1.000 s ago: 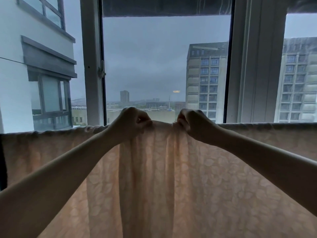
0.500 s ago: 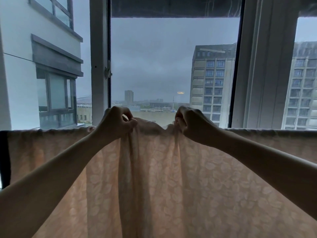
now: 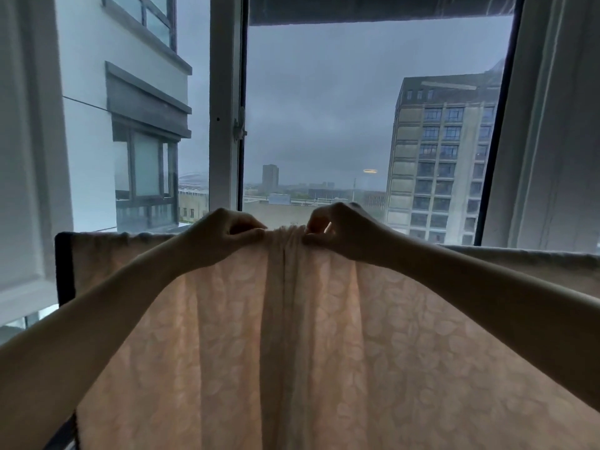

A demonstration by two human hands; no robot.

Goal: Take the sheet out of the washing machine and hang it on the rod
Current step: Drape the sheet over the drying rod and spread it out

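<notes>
With the sheet (image 3: 324,336) already draped over the rod, spreading is the step in hand. Left hand (image 3: 224,237) and right hand (image 3: 341,235) each pinch the bunched top edge, close together. Next, likely: draw the hands apart along the rod to flatten the folds.

Window frame (image 3: 224,102), tower block (image 3: 441,157) beyond
</notes>
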